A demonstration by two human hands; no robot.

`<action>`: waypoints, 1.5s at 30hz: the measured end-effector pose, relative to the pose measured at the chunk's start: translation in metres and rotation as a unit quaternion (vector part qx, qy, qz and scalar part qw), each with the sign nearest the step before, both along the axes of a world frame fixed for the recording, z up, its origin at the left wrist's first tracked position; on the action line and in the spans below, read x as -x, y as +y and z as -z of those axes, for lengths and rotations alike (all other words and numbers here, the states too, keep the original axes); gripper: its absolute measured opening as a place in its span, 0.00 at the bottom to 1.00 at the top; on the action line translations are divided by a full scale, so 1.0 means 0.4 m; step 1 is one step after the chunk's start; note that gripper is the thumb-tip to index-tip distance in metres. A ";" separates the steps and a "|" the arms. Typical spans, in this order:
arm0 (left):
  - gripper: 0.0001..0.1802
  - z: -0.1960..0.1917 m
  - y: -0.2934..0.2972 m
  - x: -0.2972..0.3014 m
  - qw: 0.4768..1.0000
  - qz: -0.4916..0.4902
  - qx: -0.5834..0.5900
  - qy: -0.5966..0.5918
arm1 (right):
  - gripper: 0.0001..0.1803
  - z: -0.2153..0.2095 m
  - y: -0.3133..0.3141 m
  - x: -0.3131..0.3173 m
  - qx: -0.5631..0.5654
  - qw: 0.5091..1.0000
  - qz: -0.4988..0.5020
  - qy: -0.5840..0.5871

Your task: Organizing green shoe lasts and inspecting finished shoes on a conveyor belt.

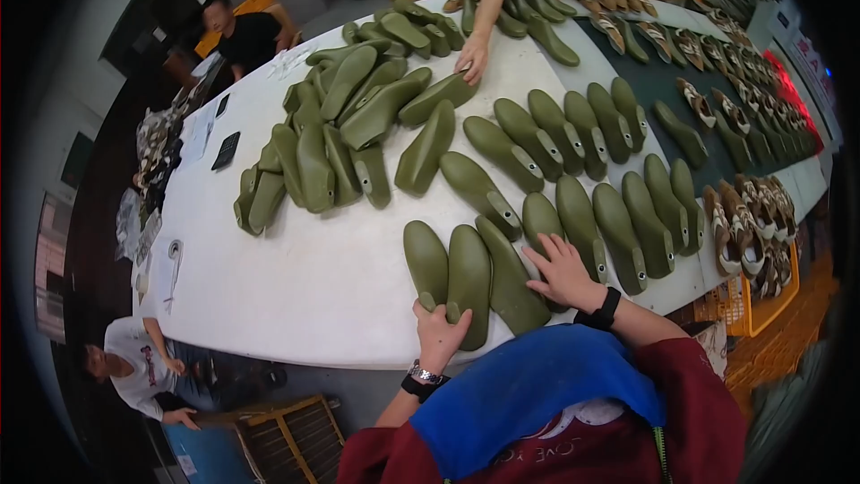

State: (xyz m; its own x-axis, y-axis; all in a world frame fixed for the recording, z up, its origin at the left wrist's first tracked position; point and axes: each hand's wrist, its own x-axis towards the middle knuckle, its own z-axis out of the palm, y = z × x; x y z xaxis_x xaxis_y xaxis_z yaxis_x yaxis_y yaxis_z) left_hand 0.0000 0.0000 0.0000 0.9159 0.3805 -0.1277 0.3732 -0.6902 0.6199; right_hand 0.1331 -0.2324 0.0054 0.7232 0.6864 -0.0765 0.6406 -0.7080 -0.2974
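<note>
Green shoe lasts stand in two rows across the right half of the white table. At the near edge, my left hand (439, 336) is closed round the heel ends of the lasts at the row's left end, on the leftmost shoe last (425, 255) and against its neighbour (468, 278); some fingers are hidden. My right hand (566, 274) lies with fingers spread over a shoe last (540, 217) in the same row, its fingertips touching the green surface. A tilted last (509, 282) lies between my hands.
A heap of loose lasts (313, 161) covers the table's (269, 305) middle left. Across the table, another person's hand (473, 58) touches a last. Brown-and-white shoes (739, 220) stand at the right, above an orange crate (770, 305). A calculator (226, 151) lies at the left.
</note>
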 end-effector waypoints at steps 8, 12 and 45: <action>0.22 0.046 -0.086 -0.048 0.994 0.019 -0.027 -0.104 | 0.33 -0.016 -0.136 -0.010 -0.078 0.987 0.112 -0.084; 0.21 0.056 -0.087 -0.059 0.995 0.012 -0.005 -0.101 | 0.39 -0.010 -0.141 0.035 -0.001 0.990 0.111 -0.090; 0.55 0.176 0.327 -0.747 0.995 -0.018 -0.075 0.068 | 0.17 -0.100 -0.320 0.049 -0.209 0.940 0.270 0.020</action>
